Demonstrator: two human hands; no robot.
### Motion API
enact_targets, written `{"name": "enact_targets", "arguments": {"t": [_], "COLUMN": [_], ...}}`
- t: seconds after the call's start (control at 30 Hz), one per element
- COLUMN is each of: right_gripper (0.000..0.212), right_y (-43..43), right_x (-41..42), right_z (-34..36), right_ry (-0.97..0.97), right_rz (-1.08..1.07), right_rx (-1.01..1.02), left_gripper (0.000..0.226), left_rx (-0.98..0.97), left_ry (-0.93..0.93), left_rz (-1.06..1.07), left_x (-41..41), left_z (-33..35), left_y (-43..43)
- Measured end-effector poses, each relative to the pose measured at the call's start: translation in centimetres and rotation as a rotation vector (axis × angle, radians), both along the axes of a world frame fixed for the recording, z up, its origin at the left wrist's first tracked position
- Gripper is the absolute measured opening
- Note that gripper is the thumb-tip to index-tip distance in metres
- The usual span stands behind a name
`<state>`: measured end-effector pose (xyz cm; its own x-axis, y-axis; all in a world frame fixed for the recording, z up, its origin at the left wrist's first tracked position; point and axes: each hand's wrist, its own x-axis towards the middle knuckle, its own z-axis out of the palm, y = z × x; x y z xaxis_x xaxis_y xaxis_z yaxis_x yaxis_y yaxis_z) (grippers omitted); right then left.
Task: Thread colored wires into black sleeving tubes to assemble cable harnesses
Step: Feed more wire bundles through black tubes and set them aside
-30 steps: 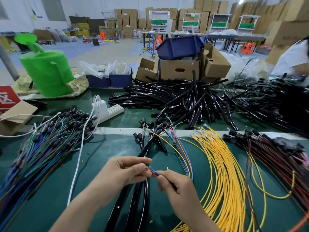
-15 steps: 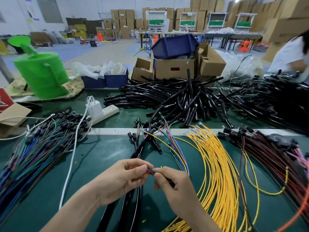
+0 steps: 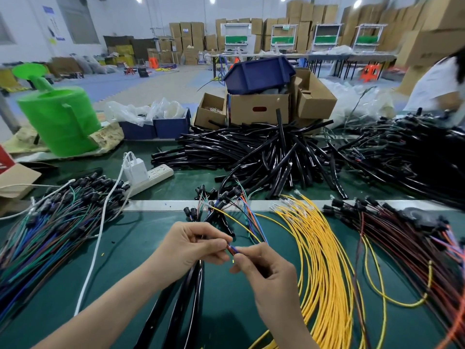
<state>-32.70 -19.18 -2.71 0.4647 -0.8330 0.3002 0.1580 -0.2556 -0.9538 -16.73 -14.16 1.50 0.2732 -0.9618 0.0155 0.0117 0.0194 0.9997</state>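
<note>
My left hand (image 3: 193,248) pinches the ends of a small bundle of colored wires (image 3: 232,248) (red, blue, orange) above the green mat. My right hand (image 3: 266,275) pinches the same bundle just to the right; the wires run up from it toward black connectors (image 3: 219,197). Black sleeving tubes (image 3: 186,306) lie under my left hand and run down toward the near edge. Whether the wire tips are inside a tube mouth is hidden by my fingers.
Yellow wires (image 3: 319,260) fan out to the right, dark red wires (image 3: 407,248) further right, blue-green wires (image 3: 45,227) on the left. A heap of black tubes (image 3: 264,157), a power strip (image 3: 148,176), cardboard boxes (image 3: 259,109) and a green watering can (image 3: 60,119) stand behind. A person (image 3: 437,84) sits far right.
Both hands stay together on the wire bundle, with a little more red and blue wire showing between the fingertips. The camera has tilted up, so the far room shows more.
</note>
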Motion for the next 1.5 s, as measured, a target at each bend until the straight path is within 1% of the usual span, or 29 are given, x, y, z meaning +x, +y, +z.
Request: {"name": "enact_targets", "arguments": {"t": [0.1, 0.17, 0.2, 0.23, 0.27, 0.33, 0.37, 0.4, 0.47, 0.53, 0.6, 0.67, 0.73, 0.77, 0.8, 0.83, 0.87, 0.9, 0.93, 0.97, 1.0, 1.07, 1.1, 1.17, 1.27, 1.3, 1.37, 1.43, 1.5], "right_gripper": [0.017, 0.014, 0.010, 0.009, 0.010, 0.009, 0.009, 0.009, 0.008, 0.008, 0.009, 0.011, 0.012, 0.013, 0.013, 0.012, 0.011, 0.009, 0.008, 0.007, 0.007, 0.005, 0.004, 0.005, 0.008, 0.009, 0.011, 0.014, 0.018], "right_y": [-0.5, -0.8, -1.1, -1.3, -1.4, -1.7, -1.7, -1.8, -1.8, -1.8, -1.9, -1.9, -1.9, -1.9, -2.0, -2.0, -2.0, -2.1, -2.1, -2.1, -2.2, -2.4, -2.5, -2.9, -3.6, -3.7, -3.7, -3.5, -3.2], "right_x": [0.0, 0.0, 0.0, 0.1, 0.1, 0.2, 0.2, 0.2, 0.2, 0.2, 0.2, 0.1, -0.1, -0.1, -0.2, -0.2, -0.3, -0.3, -0.3, -0.3, -0.3, -0.4, -0.5, -0.8, -1.2, -1.2, -1.2, -1.1, -1.2], "right_z": [-0.5, -0.7, -0.8, -0.9, -1.0, -1.4, -1.5, -1.7, -1.9, -2.0, -2.0, -2.0, -1.9, -2.0, -2.1, -2.2, -2.3, -2.4, -2.5, -2.5, -2.6, -2.6, -2.5, -2.3, -1.8, -1.6, -1.3, -1.2, -1.1], "right_ry": [0.054, 0.082, 0.087, 0.098, 0.112, 0.145, 0.164, 0.181, 0.215, 0.234, 0.246, 0.267, 0.286, 0.291, 0.294, 0.296, 0.298, 0.301, 0.302, 0.303, 0.305, 0.314, 0.322, 0.343, 0.326, 0.322, 0.333, 0.335, 0.338], "right_rz": [-0.082, -0.181, -0.232, -0.276, -0.306, -0.337, -0.340, -0.339, -0.327, -0.304, -0.282, -0.272, -0.260, -0.250, -0.241, -0.234, -0.231, -0.232, -0.236, -0.244, -0.256, -0.290, -0.306, -0.339, -0.364, -0.357, -0.327, -0.286, -0.244], "right_rx": [-0.090, -0.227, -0.309, -0.383, -0.444, -0.526, -0.545, -0.562, -0.597, -0.622, -0.631, -0.632, -0.623, -0.614, -0.607, -0.603, -0.598, -0.591, -0.582, -0.575, -0.572, -0.565, -0.558, -0.526, -0.417, -0.363, -0.280, -0.232, -0.186], "left_gripper": [0.010, 0.009, 0.007, 0.013, 0.021, 0.021, 0.020, 0.024, 0.036, 0.036, 0.031, 0.030, 0.027, 0.023, 0.017, 0.012, 0.014, 0.022, 0.030, 0.035, 0.034, 0.019, 0.017, 0.026, 0.055, 0.064, 0.071, 0.063, 0.055], "left_rx": [0.093, 0.214, 0.258, 0.258, 0.239, 0.213, 0.253, 0.341, 0.585, 0.733, 0.743, 0.705, 0.610, 0.539, 0.446, 0.344, 0.255, 0.183, 0.124, 0.068, -0.003, -0.171, -0.242, -0.331, -0.341, -0.302, -0.107, 0.153, 0.289], "left_ry": [-0.113, -0.221, -0.282, -0.345, -0.387, -0.447, -0.564, -0.758, -1.114, -1.287, -1.362, -1.400, -1.333, -1.233, -1.079, -0.878, -0.674, -0.506, -0.406, -0.370, -0.361, -0.405, -0.472, -0.697, -1.054, -1.127, -1.175, -1.287, -1.377], "left_rz": [-0.148, -0.343, -0.400, -0.369, -0.251, 0.060, 0.161, 0.183, 0.038, -0.091, -0.053, 0.025, 0.167, 0.253, 0.336, 0.401, 0.440, 0.443, 0.420, 0.404, 0.414, 0.486, 0.525, 0.512, 0.285, 0.163, -0.103, -0.288, -0.343], "left_x": [1.1, 2.8, 3.9, 5.1, 6.4, 9.1, 10.0, 10.7, 11.1, 10.7, 9.9, 9.4, 9.3, 9.3, 9.3, 9.1, 8.9, 8.7, 8.5, 8.4, 8.2, 8.0, 8.0, 7.9, 6.9, 6.3, 5.1, 4.1, 3.2], "left_z": [0.8, 1.8, 2.4, 2.8, 2.9, 2.3, 1.8, 1.1, -0.7, -2.1, -3.0, -3.3, -2.9, -2.6, -2.1, -1.4, -0.5, 0.3, 1.3, 2.3, 3.5, 6.5, 8.2, 11.7, 14.8, 14.5, 11.7, 6.7, 1.9], "left_y": [-1.4, -3.0, -4.1, -5.7, -7.7, -12.1, -14.1, -15.8, -18.2, -20.0, -21.3, -22.2, -22.5, -22.5, -22.5, -22.5, -22.5, -22.5, -22.3, -22.1, -21.7, -20.2, -19.2, -16.7, -12.0, -10.1, -6.4, -3.1, -0.8]}}
